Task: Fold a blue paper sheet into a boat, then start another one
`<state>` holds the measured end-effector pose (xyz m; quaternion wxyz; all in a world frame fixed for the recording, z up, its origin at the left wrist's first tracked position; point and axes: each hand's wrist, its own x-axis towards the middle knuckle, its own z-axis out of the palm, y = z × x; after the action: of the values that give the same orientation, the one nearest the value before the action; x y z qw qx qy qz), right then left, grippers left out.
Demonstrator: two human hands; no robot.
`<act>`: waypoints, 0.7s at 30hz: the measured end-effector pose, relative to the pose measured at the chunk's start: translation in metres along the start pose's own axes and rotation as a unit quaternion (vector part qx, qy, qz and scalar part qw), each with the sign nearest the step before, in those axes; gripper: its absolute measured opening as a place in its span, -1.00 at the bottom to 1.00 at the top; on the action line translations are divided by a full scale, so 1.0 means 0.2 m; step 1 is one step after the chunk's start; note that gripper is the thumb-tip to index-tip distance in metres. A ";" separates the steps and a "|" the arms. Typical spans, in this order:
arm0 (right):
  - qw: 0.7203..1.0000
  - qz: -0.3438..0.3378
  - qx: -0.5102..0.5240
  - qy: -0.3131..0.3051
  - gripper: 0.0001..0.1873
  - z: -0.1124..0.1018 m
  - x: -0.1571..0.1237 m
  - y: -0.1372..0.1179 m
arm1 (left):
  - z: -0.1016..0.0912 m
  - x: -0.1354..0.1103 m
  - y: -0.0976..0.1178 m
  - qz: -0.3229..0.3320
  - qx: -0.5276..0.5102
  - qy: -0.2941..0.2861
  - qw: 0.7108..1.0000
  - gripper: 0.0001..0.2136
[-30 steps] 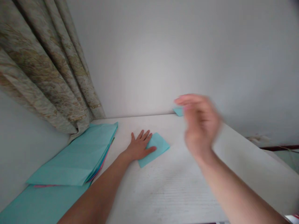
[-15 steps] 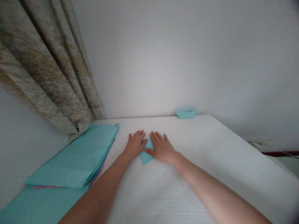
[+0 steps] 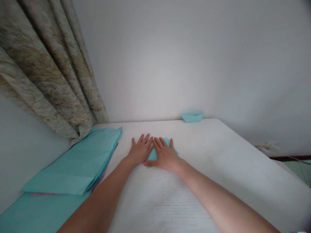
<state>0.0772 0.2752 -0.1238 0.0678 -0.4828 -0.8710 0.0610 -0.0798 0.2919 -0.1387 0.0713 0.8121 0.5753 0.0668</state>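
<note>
A small folded turquoise paper lies on the white table and is mostly covered by both hands. My left hand lies flat on its left part, fingers stretched and spread. My right hand lies flat on its right part, fingers stretched forward and thumb along the near edge. The two hands touch side by side. A finished turquoise paper boat stands at the table's far edge against the wall.
A stack of turquoise sheets with pink ones underneath lies on the table's left side, over a larger turquoise sheet. A patterned curtain hangs at the left. The grey wall stands right behind the table.
My right hand came down from the air onto the folded paper beside my left hand. Both hands then slid slightly forward, covering more of the paper.
</note>
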 end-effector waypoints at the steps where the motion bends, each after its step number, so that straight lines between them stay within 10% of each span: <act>1: 1.000 0.003 -0.001 0.009 0.02 -0.02 0.00 0.01 | 0.00 0.00 0.00 -0.005 -0.005 0.001 1.000 -0.47; 13: 0.993 0.105 -0.029 0.039 -0.13 -0.12 -0.01 0.08 | 0.00 0.01 -0.01 -0.041 -0.056 0.026 0.997 -0.35; 21: 0.937 0.215 0.224 0.159 -0.85 -0.08 0.04 0.14 | -0.03 0.04 -0.01 -0.052 -0.325 0.145 0.933 -0.57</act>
<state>0.0978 0.2975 -0.1130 0.2969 -0.6342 -0.6882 0.1897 -0.0805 0.2998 -0.1329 0.2505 0.6950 0.5679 0.3629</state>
